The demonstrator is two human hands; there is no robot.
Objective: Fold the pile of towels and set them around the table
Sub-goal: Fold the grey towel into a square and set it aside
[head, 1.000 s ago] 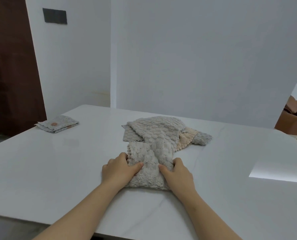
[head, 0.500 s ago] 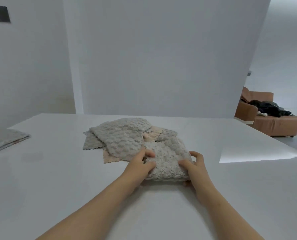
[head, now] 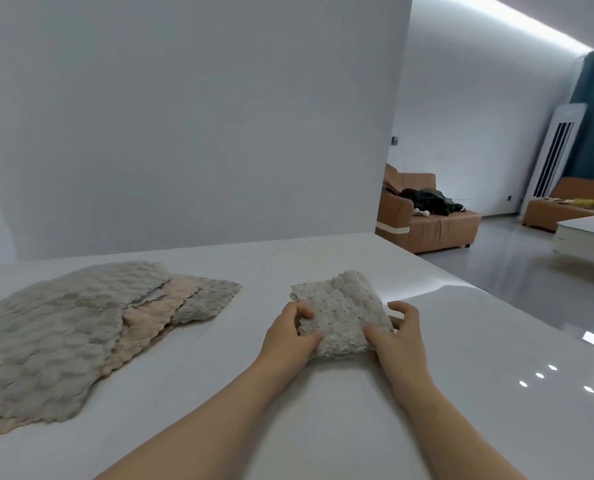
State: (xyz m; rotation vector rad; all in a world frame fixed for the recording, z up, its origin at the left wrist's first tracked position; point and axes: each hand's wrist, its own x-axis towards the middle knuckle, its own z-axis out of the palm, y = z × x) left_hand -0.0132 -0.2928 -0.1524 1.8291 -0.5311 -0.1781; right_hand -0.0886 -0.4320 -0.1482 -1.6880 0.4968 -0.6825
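Head view: a folded towel (head: 340,313), grey and plush, lies on the white desk (head: 323,427) right of the middle, held from both sides. The left hand (head: 288,336) has its fingers curled onto the towel's left edge with the thumb lying on top. The right hand (head: 397,336) pinches the right edge, thumb on top and fingers bent round the side, one of them lifted a little. The pile of towels (head: 63,327) is spread flat well to the left, grey sheets over a peach one, apart from the folded one, with bare desk between them.

The towel looks thick and springy, so the likeliest failure is the fold opening when the hands let go, above all if one side is freed before the other. The desk is glossy, so a sideways push would probably make the bundle slide rather than stay, and a skewed push could shear the layers apart. Pushed too far right, it could tip over the edge.

The desk's right edge runs on a slant just beyond the right hand, with open floor and a sofa (head: 427,226) past it. The far edge meets a white partition (head: 184,133). Bare surface lies ahead of the towel, toward the right corner and near the person; the left side is taken up by the pile.
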